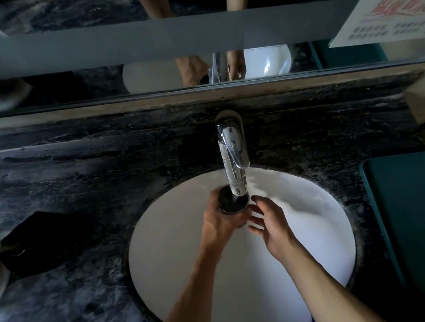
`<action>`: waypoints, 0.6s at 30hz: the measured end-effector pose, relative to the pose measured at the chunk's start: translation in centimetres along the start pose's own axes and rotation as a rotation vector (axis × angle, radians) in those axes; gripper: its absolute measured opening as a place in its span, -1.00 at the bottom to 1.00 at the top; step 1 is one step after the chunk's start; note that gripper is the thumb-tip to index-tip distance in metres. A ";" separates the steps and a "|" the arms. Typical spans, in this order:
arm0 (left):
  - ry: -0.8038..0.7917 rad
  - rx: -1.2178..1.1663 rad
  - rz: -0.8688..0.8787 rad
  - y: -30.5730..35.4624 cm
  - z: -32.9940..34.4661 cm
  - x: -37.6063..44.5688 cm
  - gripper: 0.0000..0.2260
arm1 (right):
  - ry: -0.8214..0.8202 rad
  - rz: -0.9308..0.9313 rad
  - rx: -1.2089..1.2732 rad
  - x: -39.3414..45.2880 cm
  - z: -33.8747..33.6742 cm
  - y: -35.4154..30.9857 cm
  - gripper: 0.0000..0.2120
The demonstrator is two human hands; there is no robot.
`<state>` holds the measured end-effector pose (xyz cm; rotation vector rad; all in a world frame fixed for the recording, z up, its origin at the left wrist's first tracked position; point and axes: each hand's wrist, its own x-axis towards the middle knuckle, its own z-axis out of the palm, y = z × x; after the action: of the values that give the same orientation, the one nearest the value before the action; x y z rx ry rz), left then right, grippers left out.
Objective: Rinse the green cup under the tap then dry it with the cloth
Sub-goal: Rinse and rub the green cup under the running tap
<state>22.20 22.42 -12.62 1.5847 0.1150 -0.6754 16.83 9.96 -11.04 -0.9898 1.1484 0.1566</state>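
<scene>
Cup held mouth-up under the tap spout, over the white basin.

The left hand (221, 221) wraps its fingers tightly around the cup (232, 202), which looks dark in this dim light, its open mouth directly beneath the chrome tap (233, 157) spout. The right hand (269, 224) hovers just beside it with fingers loosely spread, gripping nothing, fingertips near or touching the cup's side. Whether water is running cannot be told. To rinse well, I judge the cup should stay centred under the spout over the sink (182, 261), be tilted and turned so water reaches the whole wall and rim, then emptied. A dark cloth-like bundle (44, 241) lies on the marble counter (89, 303), left.
</scene>
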 end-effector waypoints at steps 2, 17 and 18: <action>0.007 0.034 -0.075 0.0 0.2 -0.3 -0.55 | -0.039 -0.027 -0.042 -0.2 0.1 -0.1 -0.72; 0.052 -0.434 -0.450 1.8 2.4 -0.4 -0.56 | -0.037 -0.119 -0.345 -0.8 1.9 -1.4 -0.67; 0.057 -0.440 -0.445 1.9 2.4 -0.3 -0.60 | -0.039 -0.148 -0.426 -0.6 1.8 -1.8 -0.67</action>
<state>21.99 20.02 -10.77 1.1574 0.6307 -0.8774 18.78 10.43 -9.40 -1.4371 1.0211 0.3087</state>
